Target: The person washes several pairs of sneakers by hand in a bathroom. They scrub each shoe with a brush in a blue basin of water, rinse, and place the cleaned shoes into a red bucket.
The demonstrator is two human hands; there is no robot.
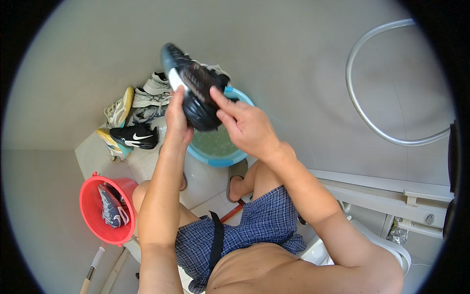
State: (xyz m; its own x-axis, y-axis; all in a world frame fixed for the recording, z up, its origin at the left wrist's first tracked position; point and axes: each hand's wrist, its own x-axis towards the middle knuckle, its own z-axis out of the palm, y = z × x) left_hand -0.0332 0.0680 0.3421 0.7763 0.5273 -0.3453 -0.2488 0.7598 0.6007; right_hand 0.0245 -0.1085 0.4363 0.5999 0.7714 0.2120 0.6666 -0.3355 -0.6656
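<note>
A black sneaker with a white side patch (196, 88) is held up over a blue plastic basin (220, 162) of cloudy, greenish water. My left hand (178, 119) grips it along its left edge, thumb on the white patch. On the other side, my right hand (246, 125) has its fingertips against the shoe; whether anything is inside that hand cannot be told. The shoe is blurred at the toe. A black Nike sneaker (137, 136) lies on the floor to the left, near several white and grey sneakers (148, 97) and a pair with yellow soles (121, 110).
A red bucket (86, 209) with a blue-grey sneaker (110, 207) inside stands at the lower left, beside a pole-like handle (93, 266). A grey hose (350, 77) loops along the right wall. Part of a white toilet seat (398, 253) shows at the lower right.
</note>
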